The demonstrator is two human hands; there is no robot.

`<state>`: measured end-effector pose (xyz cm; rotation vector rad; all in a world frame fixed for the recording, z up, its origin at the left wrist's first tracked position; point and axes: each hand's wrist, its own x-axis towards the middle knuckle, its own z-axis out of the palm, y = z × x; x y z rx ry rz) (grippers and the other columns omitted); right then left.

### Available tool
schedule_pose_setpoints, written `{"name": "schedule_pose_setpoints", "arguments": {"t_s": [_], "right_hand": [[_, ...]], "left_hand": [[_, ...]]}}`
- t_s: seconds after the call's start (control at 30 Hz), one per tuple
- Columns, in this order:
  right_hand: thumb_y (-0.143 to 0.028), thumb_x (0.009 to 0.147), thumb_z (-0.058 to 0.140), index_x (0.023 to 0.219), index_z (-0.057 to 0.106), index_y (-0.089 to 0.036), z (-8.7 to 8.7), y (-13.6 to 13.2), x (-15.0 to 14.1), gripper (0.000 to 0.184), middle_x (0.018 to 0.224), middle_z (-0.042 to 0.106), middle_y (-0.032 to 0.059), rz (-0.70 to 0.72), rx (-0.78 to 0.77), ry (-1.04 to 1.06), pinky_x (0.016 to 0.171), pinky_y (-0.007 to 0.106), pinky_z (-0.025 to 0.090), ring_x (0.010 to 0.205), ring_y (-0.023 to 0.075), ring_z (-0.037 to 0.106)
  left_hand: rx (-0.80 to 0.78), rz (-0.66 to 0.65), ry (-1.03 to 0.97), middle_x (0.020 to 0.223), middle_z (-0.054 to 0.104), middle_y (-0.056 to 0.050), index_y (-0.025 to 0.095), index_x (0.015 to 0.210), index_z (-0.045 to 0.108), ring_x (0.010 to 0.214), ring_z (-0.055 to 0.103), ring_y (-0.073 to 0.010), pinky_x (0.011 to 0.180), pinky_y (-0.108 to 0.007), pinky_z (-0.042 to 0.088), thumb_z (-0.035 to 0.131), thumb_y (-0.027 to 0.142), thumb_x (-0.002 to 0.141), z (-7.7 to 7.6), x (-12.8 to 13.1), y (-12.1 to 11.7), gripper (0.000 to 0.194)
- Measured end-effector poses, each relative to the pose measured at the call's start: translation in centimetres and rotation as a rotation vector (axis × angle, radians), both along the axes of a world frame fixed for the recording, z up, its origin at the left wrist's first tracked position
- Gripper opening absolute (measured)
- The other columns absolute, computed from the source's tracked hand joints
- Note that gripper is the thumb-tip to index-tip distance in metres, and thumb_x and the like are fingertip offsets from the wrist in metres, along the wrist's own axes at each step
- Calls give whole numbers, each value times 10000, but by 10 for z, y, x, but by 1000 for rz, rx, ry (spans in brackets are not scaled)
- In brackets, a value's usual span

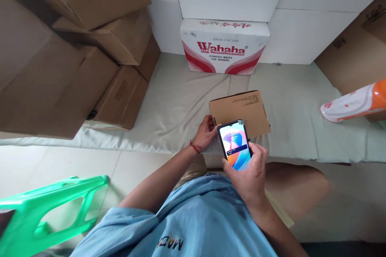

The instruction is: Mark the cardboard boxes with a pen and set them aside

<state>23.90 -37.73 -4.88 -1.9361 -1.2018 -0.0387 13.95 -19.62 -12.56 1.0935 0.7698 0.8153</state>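
A smartphone (237, 140) with its screen lit in bright colours rests in my right hand (251, 170), the thumb along one side and fingers along the other. Just beyond it lies a small brown cardboard box (241, 106) with fine print on its top, on the pale cloth (169, 100). My left hand (206, 133) grips the box's left side with bent fingers; the phone's upper left corner is close to its fingertips. Part of the box's near side is hidden behind the phone.
A white Wahaha water carton (224, 54) stands against the tiled wall. Stacked cardboard boxes (117, 94) rise on the left. On the right are a big carton (350, 52) and an orange-white package (352, 106). A green plastic stool (60, 204) stands on the floor.
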Motion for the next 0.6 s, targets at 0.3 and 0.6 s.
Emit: {"name": "schedule_pose_setpoints", "arguments": {"t_s": [0.3, 0.6], "right_hand": [[-451, 847, 816, 1412, 508, -202, 1, -5, 3, 690, 1312, 573, 181, -10, 20, 5, 974, 537, 608, 1216, 362, 630], [-626, 784, 897, 1362, 575, -186, -18, -49, 44, 795, 1257, 591, 135, -129, -2, 197, 941, 513, 630, 1064, 294, 679]], "left_hand": [[-169, 31, -38, 1224, 818, -111, 207, 1137, 623, 1143, 788, -297, 1029, -463, 631, 1021, 603, 686, 7, 1, -1, 720], [-514, 79, -57, 1088, 858, -74, 216, 1170, 735, 979, 830, -290, 864, -437, 704, 846, 446, 811, 48, -45, 2, 440]]}}
